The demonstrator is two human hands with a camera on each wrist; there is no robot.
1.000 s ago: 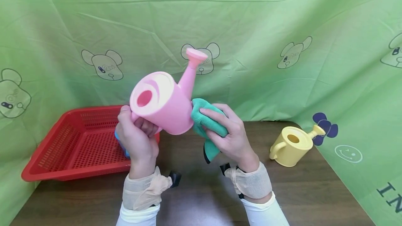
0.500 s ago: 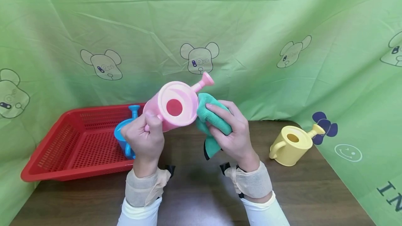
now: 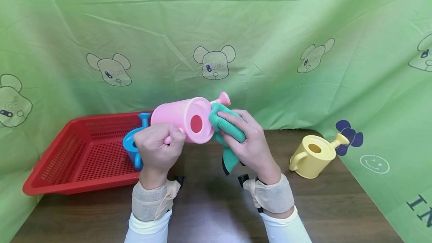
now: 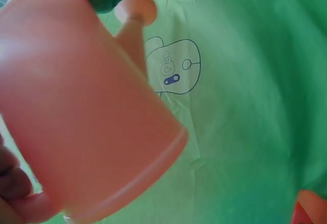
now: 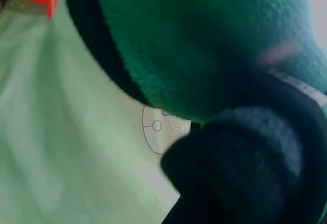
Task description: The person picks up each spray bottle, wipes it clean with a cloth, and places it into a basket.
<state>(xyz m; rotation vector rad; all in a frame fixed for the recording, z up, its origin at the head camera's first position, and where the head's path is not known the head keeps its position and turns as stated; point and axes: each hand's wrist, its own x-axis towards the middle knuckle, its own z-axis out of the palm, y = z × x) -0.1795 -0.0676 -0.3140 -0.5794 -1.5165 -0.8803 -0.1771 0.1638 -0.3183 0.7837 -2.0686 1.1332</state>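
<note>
My left hand (image 3: 158,145) grips the handle of a pink watering can (image 3: 175,113), held up above the table and tipped so its top with the red-looking hole faces right and toward me. In the left wrist view the can's side (image 4: 87,101) fills much of the picture, its spout behind. My right hand (image 3: 251,143) holds a bunched green cloth (image 3: 227,125) with a dark edge, pressed against the can's top rim near the spout. The cloth (image 5: 194,45) covers most of the right wrist view and hides the fingers there.
A red perforated basket (image 3: 50,175) stands on the left of the brown table (image 3: 209,213), with a blue watering can (image 3: 131,141) inside at its right end. On the right a yellow watering can (image 3: 314,160) sits upright. A green printed curtain (image 3: 263,21) hangs behind.
The left hand has turned the pink can and lowered it, so its spout drops and its top swings to the right. The cloth stays in the right hand against the can.
</note>
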